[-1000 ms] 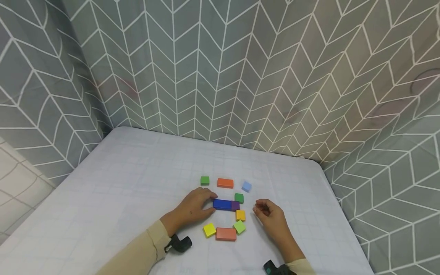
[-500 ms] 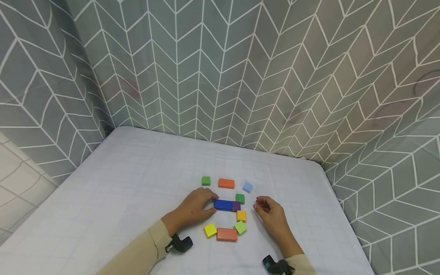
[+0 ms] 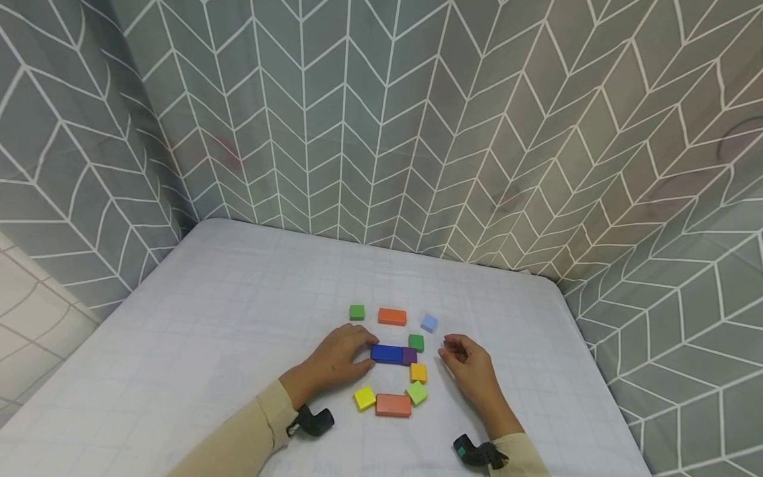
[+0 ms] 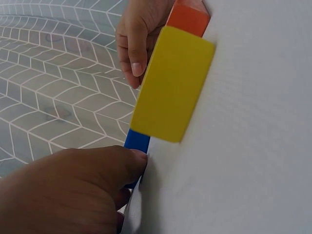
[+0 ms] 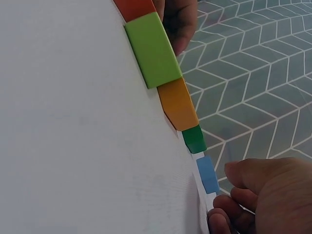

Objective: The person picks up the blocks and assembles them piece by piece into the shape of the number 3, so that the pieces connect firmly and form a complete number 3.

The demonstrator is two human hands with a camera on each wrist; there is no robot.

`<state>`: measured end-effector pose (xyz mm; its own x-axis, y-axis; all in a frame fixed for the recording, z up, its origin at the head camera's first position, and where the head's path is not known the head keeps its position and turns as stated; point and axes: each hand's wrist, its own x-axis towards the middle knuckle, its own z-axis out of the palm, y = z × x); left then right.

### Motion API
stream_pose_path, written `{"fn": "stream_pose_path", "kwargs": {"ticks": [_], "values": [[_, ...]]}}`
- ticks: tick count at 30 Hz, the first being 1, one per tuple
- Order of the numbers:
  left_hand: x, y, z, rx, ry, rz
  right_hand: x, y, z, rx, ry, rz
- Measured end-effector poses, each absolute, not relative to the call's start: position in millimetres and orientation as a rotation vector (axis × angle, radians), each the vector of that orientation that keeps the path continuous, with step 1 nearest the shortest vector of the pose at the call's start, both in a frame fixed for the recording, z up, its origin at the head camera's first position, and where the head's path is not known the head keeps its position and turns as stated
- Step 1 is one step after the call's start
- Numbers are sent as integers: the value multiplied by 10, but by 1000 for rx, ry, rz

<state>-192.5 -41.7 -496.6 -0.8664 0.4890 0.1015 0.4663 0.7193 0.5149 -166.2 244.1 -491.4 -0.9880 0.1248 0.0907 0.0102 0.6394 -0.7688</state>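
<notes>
My left hand [image 3: 335, 358] pinches the left end of a long blue block [image 3: 386, 354] between thumb and fingers. In the left wrist view the thumb lies against this blue block [image 4: 137, 141]. A purple block [image 3: 408, 356] touches the blue block's right end. Just right of the blocks, my right hand [image 3: 473, 371] hovers with fingers loosely curled, holding nothing. Nearest to it are a dark green block [image 3: 416, 342], an orange-yellow block [image 3: 418, 373] and a light blue block [image 3: 428, 322]. The right wrist view shows the light blue block [image 5: 208, 174] beyond the right fingertips.
Farther back lie a green block [image 3: 356, 312] and an orange block [image 3: 392, 317]. At the front, a yellow block [image 3: 364, 399], a salmon-red block [image 3: 393, 405] and a lime-green block [image 3: 416, 393] form a row. A white-covered table [image 3: 238, 298] meets a patterned curtain [image 3: 369, 132].
My right hand has shifted slightly away from the body, toward the table's far side. The left hand keeps its place at the blue block, and the blocks have not moved.
</notes>
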Motion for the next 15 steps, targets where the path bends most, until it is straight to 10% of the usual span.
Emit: {"fn": "stream_pose_path", "kwargs": {"ticks": [15], "values": [[-1926, -426, -4980, 802, 2878, 853, -1802, 2405, -4902, -122, -2711, 1267]]}}
